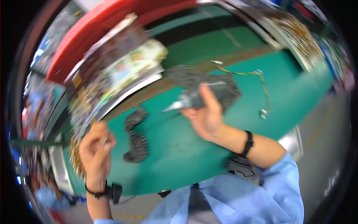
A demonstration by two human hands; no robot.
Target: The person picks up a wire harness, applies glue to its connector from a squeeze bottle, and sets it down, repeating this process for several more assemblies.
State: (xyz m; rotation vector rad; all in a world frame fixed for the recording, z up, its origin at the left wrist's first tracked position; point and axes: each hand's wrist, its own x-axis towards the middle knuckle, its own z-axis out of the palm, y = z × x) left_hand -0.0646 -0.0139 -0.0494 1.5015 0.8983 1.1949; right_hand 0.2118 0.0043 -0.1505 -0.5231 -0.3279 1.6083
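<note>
My right hand (pixel 210 119) is closed round a dark grey, bottle-like object (pixel 195 98) with a pale pointed tip facing left; motion smears it, and its exact kind is unclear. Behind it lies a dark, rough-textured piece (pixel 233 91) on the green mat. My left hand (pixel 97 147) is raised at the left, its fingers pinched on a small metallic piece (pixel 107 140) too small to name. Between the hands, nearer the left, a winding dark textured strip (pixel 136 140) lies on the mat. Beyond my right hand rests a thin yellowish cable (pixel 238 73) with pale connector ends.
The green mat (pixel 179 164) covers the worktable. Bundles of thin wire-like parts (pixel 84 108) and printed sheets (pixel 130 65) stand at the left, before a red edge (pixel 74 41). A pale tray (pixel 298 33) of similar yellowish parts is at the far right. Another person (pixel 52 194) sits at lower left.
</note>
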